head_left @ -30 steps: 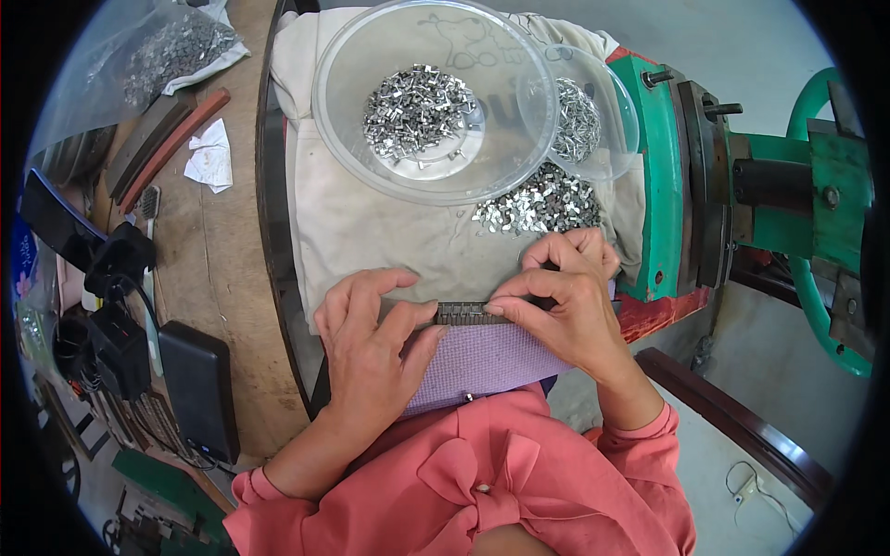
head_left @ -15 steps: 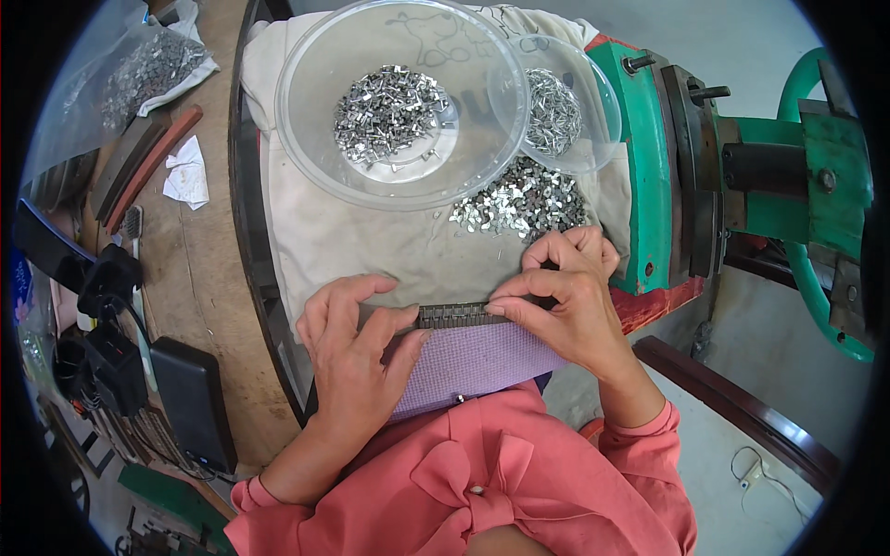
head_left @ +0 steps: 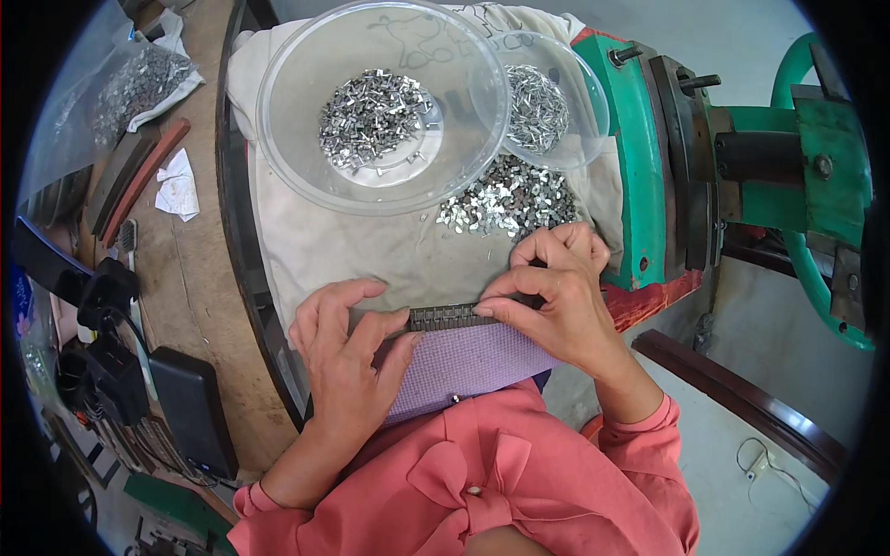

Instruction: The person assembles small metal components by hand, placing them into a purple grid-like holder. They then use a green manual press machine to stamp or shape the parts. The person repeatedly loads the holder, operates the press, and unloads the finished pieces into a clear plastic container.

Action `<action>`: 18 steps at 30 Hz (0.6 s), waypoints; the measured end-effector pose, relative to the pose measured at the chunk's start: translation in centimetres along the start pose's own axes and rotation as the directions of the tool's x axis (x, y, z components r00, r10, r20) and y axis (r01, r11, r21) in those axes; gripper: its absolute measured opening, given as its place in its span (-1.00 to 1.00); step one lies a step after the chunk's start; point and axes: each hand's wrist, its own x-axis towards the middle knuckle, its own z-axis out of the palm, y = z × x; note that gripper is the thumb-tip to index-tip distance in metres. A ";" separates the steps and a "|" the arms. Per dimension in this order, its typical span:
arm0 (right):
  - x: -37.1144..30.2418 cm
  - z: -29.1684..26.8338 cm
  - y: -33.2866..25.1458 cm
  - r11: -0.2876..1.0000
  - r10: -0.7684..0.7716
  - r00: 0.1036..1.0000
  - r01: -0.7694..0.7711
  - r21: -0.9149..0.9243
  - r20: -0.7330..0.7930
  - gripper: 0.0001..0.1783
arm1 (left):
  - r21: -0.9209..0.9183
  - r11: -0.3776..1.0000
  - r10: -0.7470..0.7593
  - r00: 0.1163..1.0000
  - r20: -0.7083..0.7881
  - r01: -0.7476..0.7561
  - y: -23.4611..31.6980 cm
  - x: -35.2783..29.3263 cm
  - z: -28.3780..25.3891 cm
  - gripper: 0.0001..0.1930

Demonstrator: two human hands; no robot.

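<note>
A dark metal strip with a row of slots (head_left: 443,318) lies crosswise at the near edge of the cloth, along a purple woven pad (head_left: 464,360). My left hand (head_left: 348,338) has its thumb and index finger closed about the strip's left end, the other fingers curled above. At the right end, my right hand (head_left: 552,296) pinches thumb and index finger together, touching the strip. Whatever sits between those fingertips is too small to make out. Beyond my right hand spreads a heap of small shiny metal pieces (head_left: 510,199).
A large clear plastic bowl (head_left: 278,171) of small metal parts stands at the back, beside a smaller clear tub (head_left: 593,130) of thin metal pins. Green machinery (head_left: 640,185) borders the right. At left, a wooden bench (head_left: 195,278) carries a black box (head_left: 195,408) and cables.
The whole view has shifted slightly, so the things appear a little farther left. Both hands keep nearly the same hold at the strip's ends.
</note>
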 end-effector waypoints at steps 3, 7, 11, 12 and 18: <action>-0.3 -0.4 0.3 1.000 0.024 1.000 -0.023 -0.011 0.012 -0.79 | -0.010 1.000 0.000 1.000 -0.010 0.000 -0.1 0.0 0.0 -0.73; -0.7 -0.8 0.7 1.000 0.021 1.000 -0.021 -0.015 0.011 -0.80 | -0.006 1.000 -0.012 1.000 0.011 0.012 0.1 0.0 -0.1 -0.74; -0.7 -1.0 0.9 1.000 0.015 1.000 -0.016 0.006 0.024 -0.84 | -0.006 1.000 -0.004 1.000 0.007 0.004 0.0 -0.1 0.0 -0.74; -0.7 -1.1 1.0 1.000 0.017 0.999 -0.017 0.014 0.033 -0.86 | -0.008 1.000 -0.005 1.000 0.007 0.005 0.0 0.0 0.0 -0.74; -0.5 -1.2 1.0 1.000 0.017 0.999 -0.018 0.018 0.040 -0.85 | -0.002 1.000 -0.018 1.000 0.016 0.018 0.1 0.0 -0.1 -0.75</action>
